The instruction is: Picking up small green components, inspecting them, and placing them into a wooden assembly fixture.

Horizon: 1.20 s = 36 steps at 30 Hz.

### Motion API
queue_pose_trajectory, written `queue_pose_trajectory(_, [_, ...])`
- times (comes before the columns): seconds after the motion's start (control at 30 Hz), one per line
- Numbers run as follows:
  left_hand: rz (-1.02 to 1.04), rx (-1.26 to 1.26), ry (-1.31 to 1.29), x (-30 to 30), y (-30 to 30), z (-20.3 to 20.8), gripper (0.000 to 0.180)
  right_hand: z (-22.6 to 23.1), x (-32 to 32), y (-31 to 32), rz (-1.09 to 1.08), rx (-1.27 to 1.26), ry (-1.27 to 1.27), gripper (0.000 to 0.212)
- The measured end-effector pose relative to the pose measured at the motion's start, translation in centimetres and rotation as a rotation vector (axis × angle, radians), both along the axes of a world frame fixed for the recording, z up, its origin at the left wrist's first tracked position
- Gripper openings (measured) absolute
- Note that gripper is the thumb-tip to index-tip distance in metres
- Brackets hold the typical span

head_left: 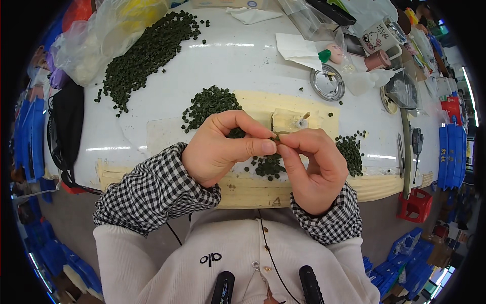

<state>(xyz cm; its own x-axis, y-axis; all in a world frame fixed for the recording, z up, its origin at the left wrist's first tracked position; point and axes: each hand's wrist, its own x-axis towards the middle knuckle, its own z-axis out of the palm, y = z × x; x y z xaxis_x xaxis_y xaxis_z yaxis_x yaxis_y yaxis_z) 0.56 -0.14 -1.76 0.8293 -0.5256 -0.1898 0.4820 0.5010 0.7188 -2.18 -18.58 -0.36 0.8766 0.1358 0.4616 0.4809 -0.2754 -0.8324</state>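
Observation:
My left hand (223,147) and my right hand (316,164) meet at their fingertips over the near middle of the table. Between the pinched thumbs and forefingers is a small dark green piece (276,138), mostly covered by the fingers. Beneath the hands lies a little group of similar small round green pieces (269,167). A larger heap (211,104) sits just beyond my left hand, and another cluster (350,154) rests to the right of my right hand. Past the fingertips stands a small pale upright fixture (302,122) on a cream-coloured block.
A long pile of green pieces (147,55) spreads at the far left beside a clear plastic bag (81,55). At the right are a round metal tin lid (327,83), white tissue (298,49), a mug (377,38) and a screwdriver (417,144). A black bag (68,126) hangs at the left edge.

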Motion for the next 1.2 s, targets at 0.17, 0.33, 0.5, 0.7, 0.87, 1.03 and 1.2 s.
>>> queue_pose_trajectory(0.17, [-0.039, 0.028, 0.034, 0.2, 0.6, -0.4, 0.016, 0.3, 0.2, -0.3, 0.063, -0.044, -0.029, 0.021])
queue_pose_trajectory(0.33, [-0.067, -0.028, 0.053, 0.6, 0.6, -0.1, 0.016, 0.9, 0.2, -0.6, 0.078, -0.125, -0.029, 0.021])
queue_pose_trajectory(0.5, [-0.051, 0.095, -0.065, 0.6, 0.4, 0.4, 0.017, 0.1, 0.1, -0.6, 0.139, 0.176, 0.229, 0.018])
queue_pose_trajectory(0.7, [-0.058, 0.187, -0.162, 0.6, 0.2, 0.3, 0.017, 0.5, 0.1, -0.6, 0.158, 0.182, 0.238, 0.016])
queue_pose_trajectory(0.87, [-0.054, 0.239, -0.128, 0.5, 0.2, 0.7, 0.014, 0.3, 0.1, -0.6, 0.096, 0.133, 0.176, 0.016])
queue_pose_trajectory(1.03, [-0.003, 0.292, -0.222, 0.2, 0.0, 1.5, 0.015, 0.3, 0.1, -0.4, 0.037, 0.105, 0.124, 0.017])
queue_pose_trajectory(1.2, [0.042, 0.372, -0.376, 0.1, 0.0, 1.2, 0.015, 0.3, 0.1, -0.7, 0.066, 0.092, 0.090, 0.018])
